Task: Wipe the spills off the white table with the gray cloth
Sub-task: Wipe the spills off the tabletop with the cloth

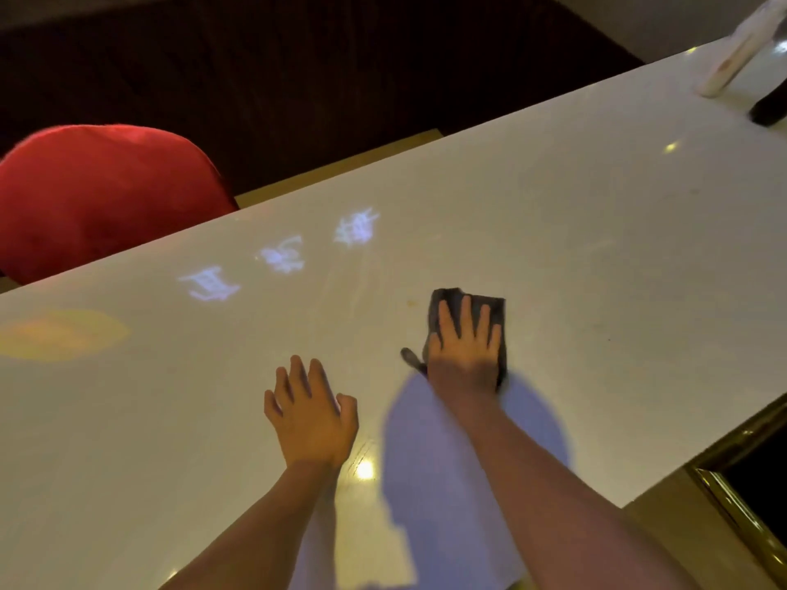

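Note:
The white table point(553, 215) fills most of the head view and runs from lower left to upper right. A folded gray cloth point(496, 308) lies flat on it near the middle. My right hand point(466, 347) presses down on the cloth with fingers spread, covering most of it. A faint yellowish smear point(411, 301) sits just left of the cloth's far corner, and pale streaks point(340, 287) show further left. My left hand point(308, 413) rests on the table to the left of the cloth, fingers apart, holding nothing.
A red chair point(98, 193) stands behind the table's far edge at left. At the far right end stand a white cylinder point(741, 49) and a dark object point(771, 106). Light patterns point(281, 257) fall on the table. A gold-trimmed edge point(732, 483) borders the near right side.

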Demonstrator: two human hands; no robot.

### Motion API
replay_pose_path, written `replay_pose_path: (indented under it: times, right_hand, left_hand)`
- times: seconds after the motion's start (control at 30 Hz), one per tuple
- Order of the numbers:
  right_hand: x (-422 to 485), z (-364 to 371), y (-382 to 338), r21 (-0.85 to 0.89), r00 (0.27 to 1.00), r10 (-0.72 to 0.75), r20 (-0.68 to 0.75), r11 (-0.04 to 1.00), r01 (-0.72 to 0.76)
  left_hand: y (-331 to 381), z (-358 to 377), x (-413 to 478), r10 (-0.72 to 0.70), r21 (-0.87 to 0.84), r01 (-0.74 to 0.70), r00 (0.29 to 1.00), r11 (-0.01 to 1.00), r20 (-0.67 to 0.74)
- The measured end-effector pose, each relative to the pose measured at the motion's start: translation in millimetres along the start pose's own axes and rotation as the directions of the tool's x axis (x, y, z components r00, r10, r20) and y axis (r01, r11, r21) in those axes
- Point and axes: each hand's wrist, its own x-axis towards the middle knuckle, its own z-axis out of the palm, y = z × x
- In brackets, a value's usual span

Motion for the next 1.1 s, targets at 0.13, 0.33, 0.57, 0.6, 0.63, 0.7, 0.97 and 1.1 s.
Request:
replay_pose_path:
  times: [0.13, 0.33, 0.57, 0.6, 0.63, 0.7, 0.97, 1.1]
  right_hand:
    - [-26, 15, -45, -0.051, 0.836, -0.522, 0.168, 0.843, 0.536]
    - [40, -8, 49, -0.083, 0.837, -0.522, 0.163, 0.838, 0.539]
    - [61, -6, 20, -0.071, 0.986, 0.160, 0.043, 0.985, -0.157]
    - [53, -2, -8, -0.067, 0.994, 0.075, 0.077, 0.995, -0.070]
    - [42, 4, -35, -0.069, 0.991, -0.072, 0.115, 0.994, 0.080]
    - [11, 14, -79, -0.072, 0.901, -0.382, 0.206, 0.912, 0.404]
    - [43, 1, 6, -0.065, 0.714, -0.669, 0.208, 0.719, 0.692]
    - [50, 0, 44, -0.054, 1.000, -0.005, 0.029, 0.999, 0.007]
  left_hand:
    - [-4, 5, 1, -0.005, 0.081, 0.003, 1.000, 0.997, 0.029]
    - [-4, 6, -1, 0.020, 0.052, -0.019, 0.999, 0.998, -0.025]
    - [-1, 6, 0, 0.011, 0.066, -0.008, 0.999, 0.998, -0.040]
    - [-2, 7, 0, 0.014, 0.069, -0.012, 0.999, 0.998, -0.040]
    - [-3, 7, 1, 0.019, 0.073, -0.016, 0.999, 0.997, -0.041]
    - [-4, 10, 1, 0.013, 0.079, -0.010, 0.999, 0.997, -0.040]
    - [-5, 11, 2, 0.026, 0.069, -0.023, 0.999, 0.997, -0.043]
    - [6, 3, 6, -0.007, 0.016, 0.008, 0.998, 1.000, -0.069]
